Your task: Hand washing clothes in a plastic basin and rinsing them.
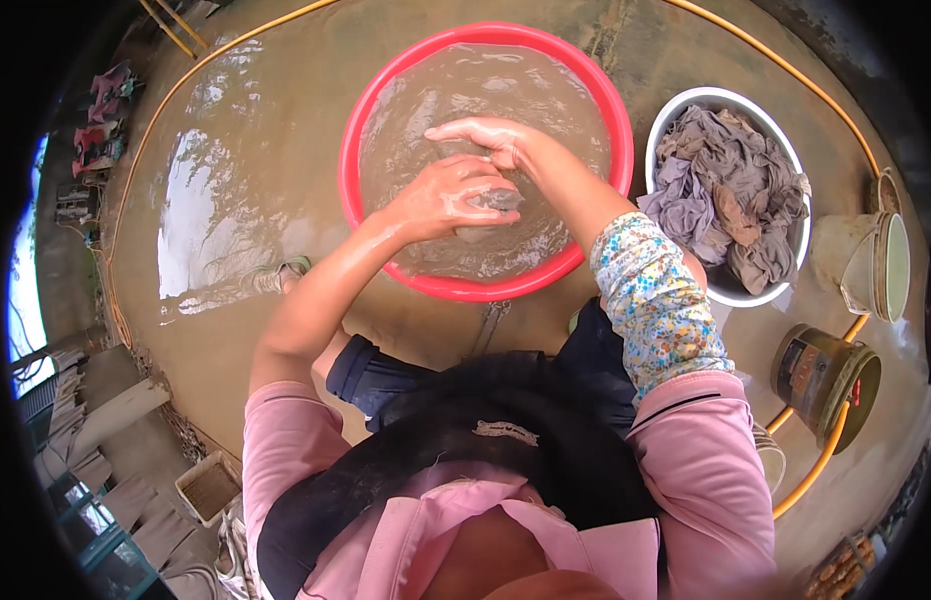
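My left hand [454, 196] is over the murky water in a round red plastic basin [349, 161]. Its wet fingers curl around a small grey wet item [500, 199], which looks like cloth but is mostly covered by the hand. Just beyond it, my right hand [495, 139] reaches across the water with its upper finger stretched to the left. The left hand hides part of the right, so whether the right holds anything does not show. To the right of the basin, a metal tub [653, 142] holds a heap of grey and mauve wet cloth [735, 187].
Wet concrete floor [300, 150] surrounds the basin. A yellow hose [780, 64] curves around the work area and into a dark bucket [825, 386] at right. Behind that bucket stands a pale bucket [848, 259]. A shallow rectangular tray [208, 487] lies at lower left.
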`<control>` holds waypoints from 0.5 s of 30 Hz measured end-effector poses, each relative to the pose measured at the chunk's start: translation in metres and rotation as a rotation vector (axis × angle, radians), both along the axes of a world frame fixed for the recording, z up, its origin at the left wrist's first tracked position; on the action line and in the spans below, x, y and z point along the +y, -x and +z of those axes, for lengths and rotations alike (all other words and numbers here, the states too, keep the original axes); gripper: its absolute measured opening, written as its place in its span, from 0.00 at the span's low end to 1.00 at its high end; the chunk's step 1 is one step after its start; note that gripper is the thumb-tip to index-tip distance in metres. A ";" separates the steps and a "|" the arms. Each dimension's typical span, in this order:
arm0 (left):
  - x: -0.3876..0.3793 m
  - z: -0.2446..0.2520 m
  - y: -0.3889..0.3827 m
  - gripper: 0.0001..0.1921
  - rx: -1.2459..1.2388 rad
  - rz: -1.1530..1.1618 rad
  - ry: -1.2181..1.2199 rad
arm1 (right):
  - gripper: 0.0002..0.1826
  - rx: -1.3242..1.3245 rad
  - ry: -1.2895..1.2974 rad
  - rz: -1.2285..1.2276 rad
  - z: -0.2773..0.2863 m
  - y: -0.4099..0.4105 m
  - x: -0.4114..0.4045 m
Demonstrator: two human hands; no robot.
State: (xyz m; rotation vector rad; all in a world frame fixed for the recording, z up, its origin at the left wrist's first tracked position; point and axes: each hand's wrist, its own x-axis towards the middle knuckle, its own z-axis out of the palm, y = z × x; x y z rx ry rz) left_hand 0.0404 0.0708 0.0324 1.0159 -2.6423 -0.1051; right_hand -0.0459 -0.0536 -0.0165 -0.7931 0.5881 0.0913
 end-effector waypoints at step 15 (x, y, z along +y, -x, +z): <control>0.017 -0.156 0.105 0.16 -0.044 0.524 -1.028 | 0.13 0.251 1.561 0.588 -0.089 0.002 0.090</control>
